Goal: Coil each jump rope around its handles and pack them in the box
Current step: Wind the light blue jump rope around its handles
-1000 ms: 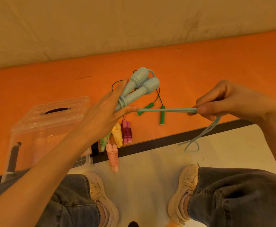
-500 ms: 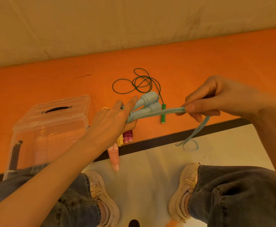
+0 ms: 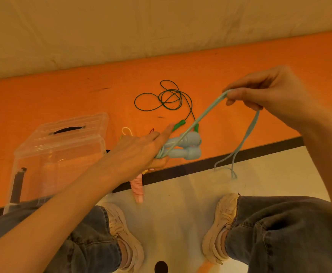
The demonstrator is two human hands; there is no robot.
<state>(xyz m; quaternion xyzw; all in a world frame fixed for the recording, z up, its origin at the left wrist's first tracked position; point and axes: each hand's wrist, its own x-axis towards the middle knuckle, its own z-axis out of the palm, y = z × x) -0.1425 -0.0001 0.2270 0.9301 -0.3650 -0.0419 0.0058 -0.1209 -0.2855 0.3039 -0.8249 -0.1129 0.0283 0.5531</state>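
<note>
Left hand (image 3: 139, 152) gripping blue handles (image 3: 182, 147) right of the clear box (image 3: 62, 146); right hand (image 3: 267, 93) pinching the cord (image 3: 206, 113) taut. Slack tail dangling, probably apt to snag; wraps loosening if tension drops.

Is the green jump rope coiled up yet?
No. The green jump rope lies loose in open loops on the orange mat, its cord not wound round its green handles.

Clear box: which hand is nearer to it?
Left. The left hand holds the blue handles just right of the clear box; the right hand is raised far right.
</note>
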